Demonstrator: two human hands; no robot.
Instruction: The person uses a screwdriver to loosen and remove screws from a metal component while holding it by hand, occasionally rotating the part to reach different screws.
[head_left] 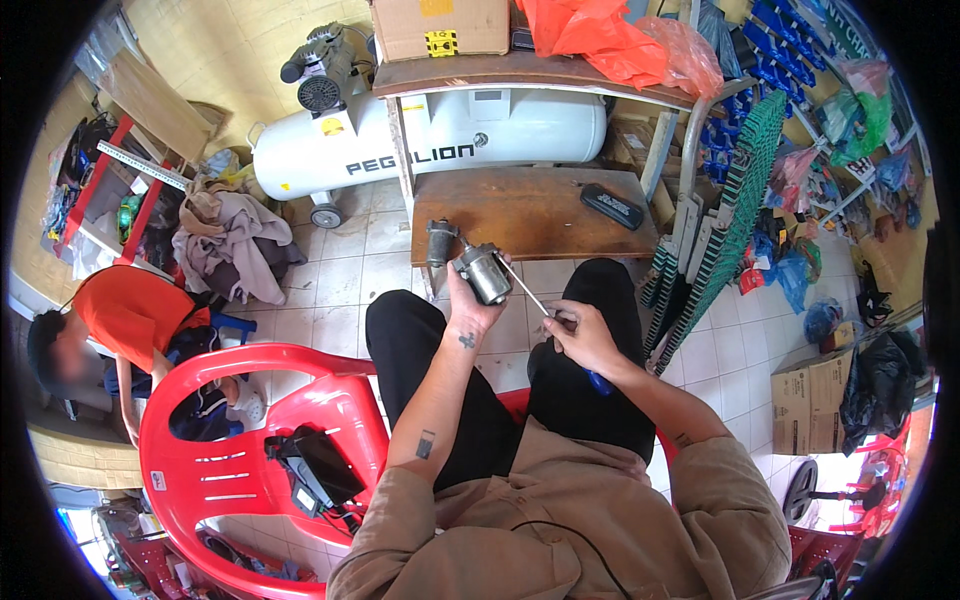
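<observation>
In my left hand, raised above my knees, is a silver metal cylinder that looks like a small motor. Its fingers wrap round it from below and the left. Beside it, at the bench's front edge, shows a darker grey cylinder; I cannot tell whether the two are joined. My right hand is closed on a screwdriver over my right thigh. The thin shaft slants up to the left, its tip at the right side of the silver cylinder. The screwdriver's blue handle end pokes out below the hand.
A wooden bench with a black case stands ahead, before a white air compressor tank. A folded green cot leans at right. At left are a red plastic chair carrying a black device, and a seated person in orange.
</observation>
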